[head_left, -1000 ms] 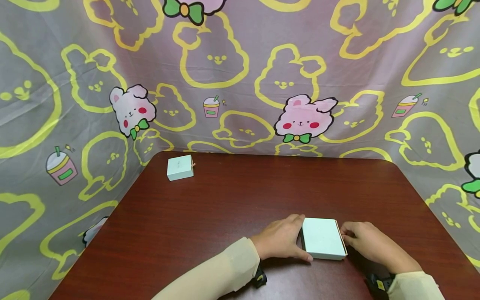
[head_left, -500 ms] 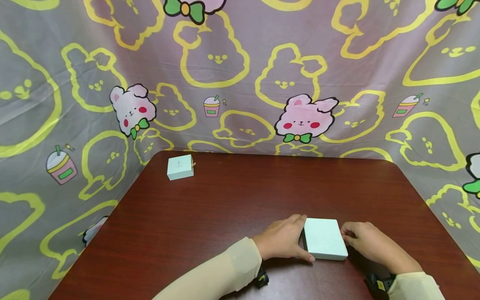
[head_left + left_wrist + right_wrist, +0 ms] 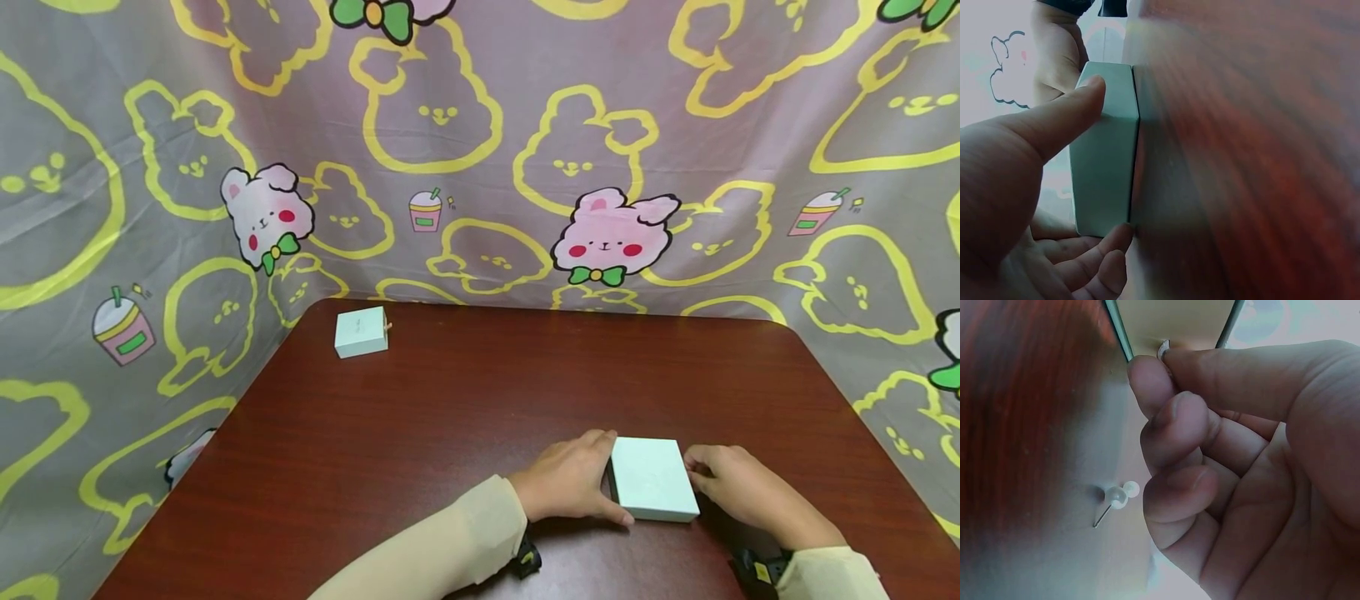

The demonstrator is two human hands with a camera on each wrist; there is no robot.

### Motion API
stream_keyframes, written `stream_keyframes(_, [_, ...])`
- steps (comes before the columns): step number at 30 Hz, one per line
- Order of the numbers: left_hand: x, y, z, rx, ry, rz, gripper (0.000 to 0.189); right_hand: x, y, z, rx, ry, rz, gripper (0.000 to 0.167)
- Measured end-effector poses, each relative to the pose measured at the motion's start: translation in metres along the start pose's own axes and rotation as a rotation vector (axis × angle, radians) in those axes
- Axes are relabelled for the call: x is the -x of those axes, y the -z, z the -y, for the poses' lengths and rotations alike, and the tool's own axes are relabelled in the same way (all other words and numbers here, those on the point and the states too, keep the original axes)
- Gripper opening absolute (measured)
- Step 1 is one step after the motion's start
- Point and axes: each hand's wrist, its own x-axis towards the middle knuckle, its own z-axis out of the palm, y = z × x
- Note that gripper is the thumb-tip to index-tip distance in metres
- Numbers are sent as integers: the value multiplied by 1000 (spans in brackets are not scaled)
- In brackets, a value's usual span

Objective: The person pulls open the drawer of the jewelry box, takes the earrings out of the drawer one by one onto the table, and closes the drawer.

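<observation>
A pale mint drawer box (image 3: 654, 479) lies flat on the brown table. My left hand (image 3: 573, 479) grips its left part, with the thumb (image 3: 1075, 115) on the near side and fingers round the far side. At the box's right end, my right hand (image 3: 738, 487) pinches a small pale pull tab (image 3: 1163, 349) between thumb and index finger. The right wrist view shows the beige end face (image 3: 1172, 322) of the inner drawer between the mint edges. My other right fingers are curled in. What the box holds is hidden.
On the table under my right hand lies a small pearl-like piece (image 3: 1116, 497) with a thin metal pin, perhaps an earring. A smaller mint box (image 3: 362, 332) with a tab stands at the far left. A patterned cloth (image 3: 480, 150) hangs behind the table (image 3: 465, 375).
My left hand and the box's outer sleeve have slid slightly right. The strip of drawer that showed at the right end is now covered. My right hand has hardly moved.
</observation>
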Motion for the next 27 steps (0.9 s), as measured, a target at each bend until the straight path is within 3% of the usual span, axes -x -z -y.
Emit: stream_keyframes(27, [0,2,0,8,-3,24,115,0,0,-1,-4,-27,11,16])
